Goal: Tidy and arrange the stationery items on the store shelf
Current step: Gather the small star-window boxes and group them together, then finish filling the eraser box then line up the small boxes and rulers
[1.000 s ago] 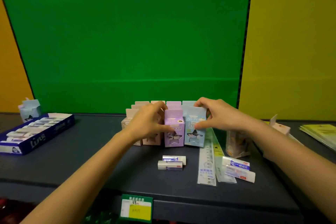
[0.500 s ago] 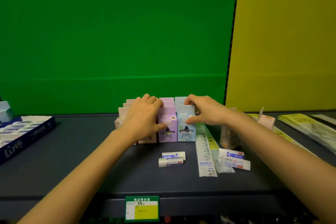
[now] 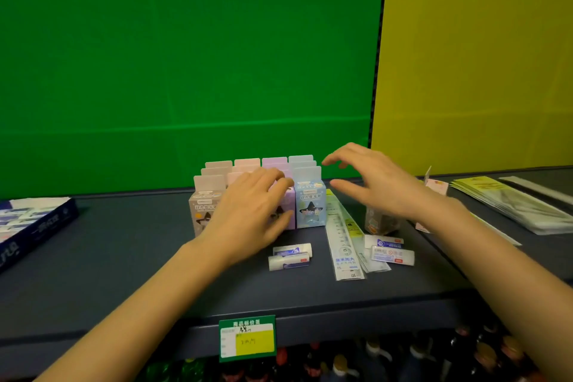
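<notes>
Two hands, left hand [image 3: 248, 214] flat on purple box [image 3: 290, 205], right hand [image 3: 378, 183] fingers [image 3: 338, 156] spread, price tag [image 3: 247, 338] "商品标价签"

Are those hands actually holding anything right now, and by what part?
The right hand is open, holding nothing. The left hand lies on the purple box, fingers over its top, thumb on its front; whether it truly grips cannot be told.

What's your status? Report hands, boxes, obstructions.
Left hand resting on purple box. Right hand open, clear of blue box. Erasers, ruler loose in front.
</notes>
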The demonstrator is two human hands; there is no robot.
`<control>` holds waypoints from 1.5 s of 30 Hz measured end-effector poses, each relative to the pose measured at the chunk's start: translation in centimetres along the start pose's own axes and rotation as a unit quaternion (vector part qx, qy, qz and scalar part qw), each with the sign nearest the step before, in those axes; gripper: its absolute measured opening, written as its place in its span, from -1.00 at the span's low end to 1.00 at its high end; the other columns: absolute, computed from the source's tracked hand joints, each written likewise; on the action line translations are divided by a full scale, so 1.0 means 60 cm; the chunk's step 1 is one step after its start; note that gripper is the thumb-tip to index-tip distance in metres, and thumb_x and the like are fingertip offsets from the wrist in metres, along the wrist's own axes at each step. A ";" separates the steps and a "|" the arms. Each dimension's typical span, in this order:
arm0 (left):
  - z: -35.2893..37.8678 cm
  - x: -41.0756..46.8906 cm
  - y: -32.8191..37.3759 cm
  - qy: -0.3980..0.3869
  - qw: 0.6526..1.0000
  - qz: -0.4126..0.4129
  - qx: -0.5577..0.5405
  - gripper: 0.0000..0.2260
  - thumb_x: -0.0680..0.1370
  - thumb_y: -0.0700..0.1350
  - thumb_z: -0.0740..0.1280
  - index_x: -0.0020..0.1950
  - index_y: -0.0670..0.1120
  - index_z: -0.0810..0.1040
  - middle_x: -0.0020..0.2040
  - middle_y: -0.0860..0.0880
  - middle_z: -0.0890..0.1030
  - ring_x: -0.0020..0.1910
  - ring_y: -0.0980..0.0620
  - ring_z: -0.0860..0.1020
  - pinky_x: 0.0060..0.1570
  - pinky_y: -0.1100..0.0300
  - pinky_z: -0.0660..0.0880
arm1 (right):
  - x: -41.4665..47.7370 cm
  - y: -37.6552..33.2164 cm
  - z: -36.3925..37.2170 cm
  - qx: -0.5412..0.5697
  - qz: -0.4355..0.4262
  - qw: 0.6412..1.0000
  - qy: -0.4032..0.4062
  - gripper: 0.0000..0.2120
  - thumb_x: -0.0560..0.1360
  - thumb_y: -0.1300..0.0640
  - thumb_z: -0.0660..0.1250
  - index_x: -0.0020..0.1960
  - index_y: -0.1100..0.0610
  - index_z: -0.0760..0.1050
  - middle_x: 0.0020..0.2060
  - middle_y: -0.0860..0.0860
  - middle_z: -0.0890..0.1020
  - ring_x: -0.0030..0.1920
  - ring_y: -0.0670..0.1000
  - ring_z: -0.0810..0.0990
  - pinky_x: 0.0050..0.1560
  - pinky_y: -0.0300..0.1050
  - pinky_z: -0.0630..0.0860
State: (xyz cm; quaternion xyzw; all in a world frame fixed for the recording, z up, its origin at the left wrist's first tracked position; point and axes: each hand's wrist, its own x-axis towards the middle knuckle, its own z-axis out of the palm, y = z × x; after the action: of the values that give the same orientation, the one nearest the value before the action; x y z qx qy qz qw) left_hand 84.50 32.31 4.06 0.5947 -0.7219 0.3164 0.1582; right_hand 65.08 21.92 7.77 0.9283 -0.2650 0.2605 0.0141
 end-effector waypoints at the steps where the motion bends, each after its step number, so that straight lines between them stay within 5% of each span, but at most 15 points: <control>1: -0.002 -0.011 0.009 -0.020 0.999 0.006 -0.038 -0.68 0.46 0.10 0.18 0.08 -0.07 0.49 -0.01 -0.05 0.59 -0.08 -0.07 0.56 -0.10 0.13 0.41 | -0.019 0.002 -0.007 0.016 0.001 1.000 0.005 -0.68 0.52 0.03 0.26 0.27 0.01 0.41 0.18 -0.09 0.50 0.16 -0.12 0.47 0.18 -0.18 0.42; 5: 0.012 -0.049 0.033 -0.146 0.976 -0.020 -0.162 -0.45 0.45 0.31 0.07 0.29 0.02 0.39 0.26 0.03 0.49 0.21 0.06 0.45 0.20 0.17 0.38 | -0.101 0.022 -0.017 0.033 0.032 0.998 -0.039 -0.72 0.51 0.04 0.28 0.22 -0.07 0.44 0.08 -0.18 0.53 0.06 -0.21 0.49 0.13 -0.22 0.47; 9: 0.035 -0.064 0.034 -0.246 0.948 -0.014 -0.200 -0.26 0.35 0.39 -0.14 0.41 0.04 0.24 0.35 0.06 0.37 0.30 0.14 0.32 0.32 0.26 0.26 | -0.151 0.056 0.009 -0.008 0.060 0.986 -0.157 -0.57 0.51 -0.08 0.23 0.36 -0.12 0.28 0.29 -0.17 0.44 0.26 -0.18 0.40 0.28 -0.12 0.39; 16: 0.040 -0.044 0.043 -0.268 0.956 -0.020 -0.120 -0.66 0.56 0.12 0.05 0.12 -0.11 0.36 0.12 -0.07 0.43 -0.09 0.11 0.27 -0.06 0.31 0.18 | -0.162 0.071 0.032 -0.048 0.066 0.975 -0.206 -0.52 0.55 -0.08 0.13 0.44 -0.04 0.17 0.34 -0.04 0.36 0.32 -0.04 0.32 0.31 -0.10 0.32; 21: 0.030 -0.021 0.057 -0.325 0.941 -0.049 -0.075 -0.75 0.58 0.01 0.12 0.13 -0.14 0.32 0.16 -0.14 0.44 -0.10 0.04 0.30 0.00 0.17 0.28 | -0.146 0.068 0.030 -0.115 0.057 0.962 -0.241 -0.67 0.53 0.03 0.12 0.24 0.15 0.30 0.20 0.10 0.41 0.18 0.06 0.38 0.17 -0.07 0.36; 27: 0.027 -0.029 0.063 -0.273 0.953 -0.089 -0.100 -0.85 0.60 0.02 0.10 -0.06 -0.02 0.17 0.08 -0.16 0.52 -0.13 -0.06 0.40 -0.12 0.12 0.30 | -0.160 0.083 0.031 -0.067 0.061 0.975 -0.204 -0.68 0.59 -0.07 0.06 0.21 0.13 0.30 0.23 0.08 0.45 0.18 0.07 0.44 0.16 -0.07 0.40; 32: -0.001 -0.056 0.055 -0.170 0.959 -0.145 -0.172 -0.84 0.58 0.03 0.15 -0.08 -0.01 0.22 -0.15 -0.02 0.46 -0.26 0.04 0.39 -0.21 0.17 0.25 | -0.165 0.077 0.014 0.021 0.064 0.989 -0.130 -0.80 0.57 -0.13 0.05 -0.02 0.01 0.23 -0.20 -0.02 0.51 -0.12 0.09 0.53 -0.12 0.00 0.46; 37: -0.053 -0.119 0.018 -0.091 0.940 -0.235 -0.229 -0.85 0.53 0.01 0.26 -0.03 -0.06 0.46 -0.16 0.02 0.60 -0.25 0.19 0.53 -0.19 0.22 0.42 | -0.121 0.017 0.017 0.083 0.006 0.993 -0.088 -0.81 0.54 -0.18 0.05 -0.12 -0.09 0.17 -0.22 0.01 0.52 -0.21 0.07 0.50 -0.16 0.03 0.45; 45: -0.163 -0.282 -0.056 -0.045 0.907 -0.356 -0.221 -0.84 0.53 -0.08 0.27 -0.13 -0.17 0.44 -0.29 -0.09 0.58 -0.39 0.17 0.46 -0.38 0.33 0.31 | -0.044 -0.140 0.077 0.144 -0.090 0.980 -0.103 -0.84 0.57 -0.09 0.07 -0.04 -0.01 0.21 -0.20 0.05 0.49 -0.17 0.14 0.48 -0.11 0.03 0.43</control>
State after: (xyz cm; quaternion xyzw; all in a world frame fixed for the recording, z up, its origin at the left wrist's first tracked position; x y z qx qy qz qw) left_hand 90.39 51.16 2.04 0.7756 -0.5199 0.0447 0.3551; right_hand 69.55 29.65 3.39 0.9624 -0.1402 0.1968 -0.1240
